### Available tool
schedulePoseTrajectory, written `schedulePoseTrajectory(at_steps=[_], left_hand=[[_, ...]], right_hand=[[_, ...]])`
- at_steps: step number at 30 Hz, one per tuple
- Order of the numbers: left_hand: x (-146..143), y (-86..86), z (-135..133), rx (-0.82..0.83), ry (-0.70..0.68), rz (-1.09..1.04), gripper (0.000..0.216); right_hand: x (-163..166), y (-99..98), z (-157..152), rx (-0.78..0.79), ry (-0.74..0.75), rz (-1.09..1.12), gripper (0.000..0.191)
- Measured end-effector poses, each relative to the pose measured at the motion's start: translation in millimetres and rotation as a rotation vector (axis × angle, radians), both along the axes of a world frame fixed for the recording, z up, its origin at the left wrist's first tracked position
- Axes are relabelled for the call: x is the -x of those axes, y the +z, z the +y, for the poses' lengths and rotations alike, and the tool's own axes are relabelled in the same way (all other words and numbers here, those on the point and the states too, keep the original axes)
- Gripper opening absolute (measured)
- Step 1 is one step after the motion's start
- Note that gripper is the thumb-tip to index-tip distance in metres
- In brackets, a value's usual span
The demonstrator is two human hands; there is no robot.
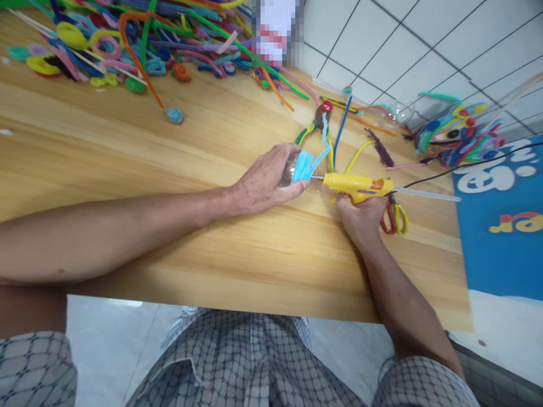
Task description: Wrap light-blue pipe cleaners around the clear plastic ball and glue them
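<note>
My left hand (271, 178) is closed around a clear, rounded plastic piece (289, 169) partly wrapped in light blue pipe cleaner (302, 166). A loose end of that pipe cleaner runs up to the right, towards a red ball (326, 106). In my right hand (360, 215) is a yellow hot glue gun (354, 183), its metal nozzle pointing left at the blue wrapping. Whether the tip touches the wrapping I cannot tell. A whitish glue stick (428, 194) sticks out of the gun's back.
Pliers with green-and-yellow handles (306, 134) lie beyond my hands. Scissors (394, 219) sit by my right hand. Colourful pipe cleaners (199, 51) heap at the back left. A multicoloured pipe-cleaner figure (453, 133) stands at right, near a black cord (479, 161).
</note>
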State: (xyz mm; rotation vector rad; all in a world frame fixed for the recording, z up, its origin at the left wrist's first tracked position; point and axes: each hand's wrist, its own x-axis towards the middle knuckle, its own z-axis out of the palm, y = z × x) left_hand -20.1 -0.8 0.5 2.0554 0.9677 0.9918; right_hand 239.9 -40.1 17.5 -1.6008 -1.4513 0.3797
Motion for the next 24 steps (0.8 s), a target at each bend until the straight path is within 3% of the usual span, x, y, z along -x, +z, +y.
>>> schedulePoseTrajectory(at_steps=[19,24], left_hand=[[0.6,1.9,-0.9,0.031,-0.004,-0.027,0.062],[0.6,1.6,-0.8,0.043,0.002,-0.043,0.063]], right_hand=[[-2.0,0.8,-0.3,0.041,-0.031,-0.025,0.015],[-2.4,0.9,-1.9,0.072,-0.036,-0.051,0.004]])
